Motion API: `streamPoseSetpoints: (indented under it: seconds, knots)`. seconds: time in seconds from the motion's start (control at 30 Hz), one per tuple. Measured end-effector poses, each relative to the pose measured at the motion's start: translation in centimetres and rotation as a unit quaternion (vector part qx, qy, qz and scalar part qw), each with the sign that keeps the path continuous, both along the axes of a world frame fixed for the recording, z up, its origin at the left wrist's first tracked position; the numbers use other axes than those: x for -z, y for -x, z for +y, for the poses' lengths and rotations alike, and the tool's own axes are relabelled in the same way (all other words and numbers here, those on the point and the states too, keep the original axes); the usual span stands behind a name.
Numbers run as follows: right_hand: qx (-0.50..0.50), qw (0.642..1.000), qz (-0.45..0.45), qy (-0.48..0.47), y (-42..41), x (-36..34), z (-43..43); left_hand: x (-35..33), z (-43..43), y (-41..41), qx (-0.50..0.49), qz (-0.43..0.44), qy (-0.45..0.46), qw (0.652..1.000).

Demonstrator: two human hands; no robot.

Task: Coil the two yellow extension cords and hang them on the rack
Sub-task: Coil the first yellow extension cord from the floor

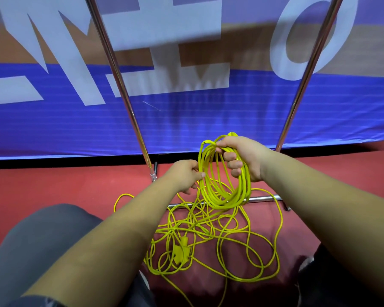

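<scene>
My right hand (244, 158) grips the top of a coil of yellow extension cord (225, 191), whose several loops hang down in front of the rack's low crossbar (262, 198). My left hand (186, 173) pinches a strand of the same cord at the coil's left side. On the red floor below lies a loose tangle of yellow cord (211, 235) with a yellow plug block (182, 251) in it. The rack's two chrome uprights (118, 76) (308, 69) rise behind my hands.
A blue and tan banner (186, 111) with large white letters stands right behind the rack. My knees in dark trousers (38, 238) frame the tangle at the lower left and lower right. Red floor (53, 185) lies open to the left.
</scene>
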State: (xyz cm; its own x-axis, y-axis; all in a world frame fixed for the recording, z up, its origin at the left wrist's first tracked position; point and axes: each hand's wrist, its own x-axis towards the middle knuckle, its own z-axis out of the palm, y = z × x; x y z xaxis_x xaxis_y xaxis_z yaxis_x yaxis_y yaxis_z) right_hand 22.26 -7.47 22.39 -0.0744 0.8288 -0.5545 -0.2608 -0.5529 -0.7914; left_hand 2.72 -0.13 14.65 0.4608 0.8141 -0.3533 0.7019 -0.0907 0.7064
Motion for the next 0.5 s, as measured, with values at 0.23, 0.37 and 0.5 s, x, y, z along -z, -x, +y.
streamPoseSetpoints:
  seconds: [0.23, 0.37, 0.5]
  knots:
    - [-0.069, 0.997, 0.038, -0.003, 0.2, -0.3, -0.3, 1.1, 0.6, -0.8, -0.046, 0.032, -0.032, 0.998]
    - [-0.100, 0.992, 0.070, -0.018, 0.6, -0.8, -0.8, 1.1, 0.8, -1.0, 0.002, -0.066, -0.014, 0.998]
    - [-0.134, 0.987, 0.080, -0.036, 1.1, -1.6, -1.5, 1.3, 1.3, 0.0, 0.021, -0.158, 0.041, 0.986]
